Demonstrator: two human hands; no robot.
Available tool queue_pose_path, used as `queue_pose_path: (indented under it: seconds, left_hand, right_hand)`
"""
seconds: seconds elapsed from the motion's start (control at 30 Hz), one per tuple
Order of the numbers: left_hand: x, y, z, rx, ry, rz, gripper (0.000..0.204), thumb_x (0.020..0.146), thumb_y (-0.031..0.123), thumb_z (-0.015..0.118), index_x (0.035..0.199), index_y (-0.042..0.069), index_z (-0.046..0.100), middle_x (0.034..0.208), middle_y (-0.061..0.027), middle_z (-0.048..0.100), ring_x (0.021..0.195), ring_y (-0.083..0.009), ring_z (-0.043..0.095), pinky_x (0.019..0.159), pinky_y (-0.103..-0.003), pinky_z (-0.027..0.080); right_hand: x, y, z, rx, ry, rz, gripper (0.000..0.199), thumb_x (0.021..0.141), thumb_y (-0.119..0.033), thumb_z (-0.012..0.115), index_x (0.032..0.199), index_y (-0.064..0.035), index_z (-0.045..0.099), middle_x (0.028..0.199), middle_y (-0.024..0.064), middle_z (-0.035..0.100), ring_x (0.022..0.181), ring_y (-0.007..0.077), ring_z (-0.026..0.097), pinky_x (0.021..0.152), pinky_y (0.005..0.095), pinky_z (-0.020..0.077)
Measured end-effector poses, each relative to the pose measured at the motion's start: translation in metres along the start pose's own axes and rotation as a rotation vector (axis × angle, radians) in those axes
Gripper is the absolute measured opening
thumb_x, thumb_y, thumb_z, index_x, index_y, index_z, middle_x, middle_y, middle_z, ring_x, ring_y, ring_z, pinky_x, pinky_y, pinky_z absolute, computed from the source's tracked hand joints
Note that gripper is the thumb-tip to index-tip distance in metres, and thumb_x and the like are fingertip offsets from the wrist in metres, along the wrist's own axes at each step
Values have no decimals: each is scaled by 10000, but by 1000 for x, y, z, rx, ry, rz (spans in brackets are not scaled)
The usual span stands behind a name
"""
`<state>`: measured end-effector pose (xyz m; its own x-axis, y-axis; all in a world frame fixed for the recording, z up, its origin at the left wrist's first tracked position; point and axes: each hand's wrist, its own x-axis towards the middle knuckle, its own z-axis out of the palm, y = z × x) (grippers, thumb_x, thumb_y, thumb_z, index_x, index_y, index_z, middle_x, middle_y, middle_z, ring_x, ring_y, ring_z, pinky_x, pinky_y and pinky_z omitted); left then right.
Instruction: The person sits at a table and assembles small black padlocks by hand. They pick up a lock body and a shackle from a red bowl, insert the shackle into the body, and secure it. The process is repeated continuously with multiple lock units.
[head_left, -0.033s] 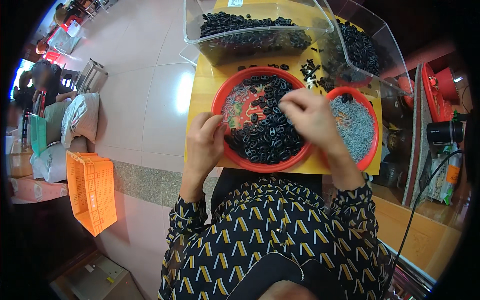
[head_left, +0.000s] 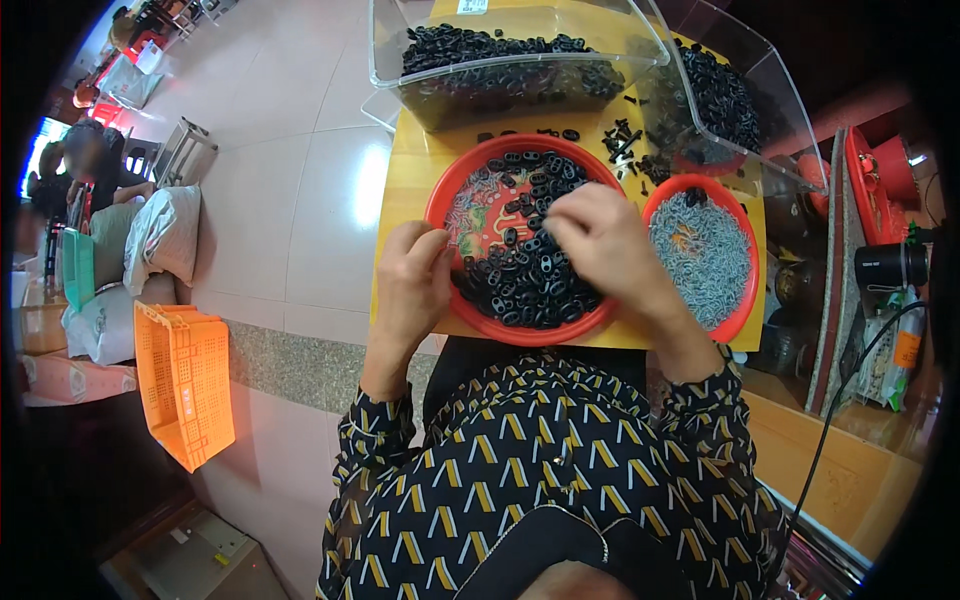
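A large red plate [head_left: 450,200] lies on a yellow table [head_left: 400,170], filled with small black oval parts [head_left: 520,285] and a patch of grey ones [head_left: 468,212] at its left. My right hand [head_left: 600,250] hovers over the plate's middle, its fingertips pinched together among the black parts. My left hand [head_left: 412,285] rests at the plate's left rim with curled fingers; what they hold is hidden. To the right, touching the big plate, is a smaller red plate [head_left: 745,300] heaped with grey parts [head_left: 705,255].
Two clear plastic bins [head_left: 520,75] [head_left: 740,100] of black parts stand at the table's far edge, with loose black parts [head_left: 625,140] in front of them. An orange crate [head_left: 185,380] and sacks [head_left: 160,235] lie on the floor to the left. A cluttered shelf [head_left: 880,260] stands to the right.
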<state>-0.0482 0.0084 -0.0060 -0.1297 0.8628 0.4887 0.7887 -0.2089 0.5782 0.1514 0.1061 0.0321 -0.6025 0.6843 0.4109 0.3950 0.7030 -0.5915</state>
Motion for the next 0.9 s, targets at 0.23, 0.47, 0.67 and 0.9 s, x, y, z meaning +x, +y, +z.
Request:
queue_pose_path:
  seconds: [0.23,0.47,0.67,0.9]
  left_hand:
    - [12,-7,10,163,-140,175,132,632,-23,560,747,37,577,767,-96,540,712,-275,484,642,-363,400]
    - [19,-14,12,205,-107,182,119,611,-9,544,715,40,574,758,-94,522,708,-276,473,650,-369,384]
    - [23,-16,11,165,-63,155,120,605,-2,548,716,33,575,744,-103,518,705,-282,471,646,-372,385]
    - [26,-8,12,246,-156,159,145,603,-28,564,733,34,580,750,-95,534,727,-278,488,670,-369,407]
  right_hand:
    - [5,0,40,-331,-379,-35,107,697,-110,533,714,-49,620,743,112,554,785,293,510,688,398,417]
    - [6,8,33,-287,-230,-33,85,685,-93,554,726,-43,608,705,105,526,748,274,496,673,394,406]
    - [8,-8,42,-458,-439,26,116,661,-101,539,717,-52,629,782,117,584,817,270,522,700,396,403]
    - [14,-13,49,-501,-494,-20,92,654,-124,570,664,-43,611,704,114,583,725,263,537,641,375,394]
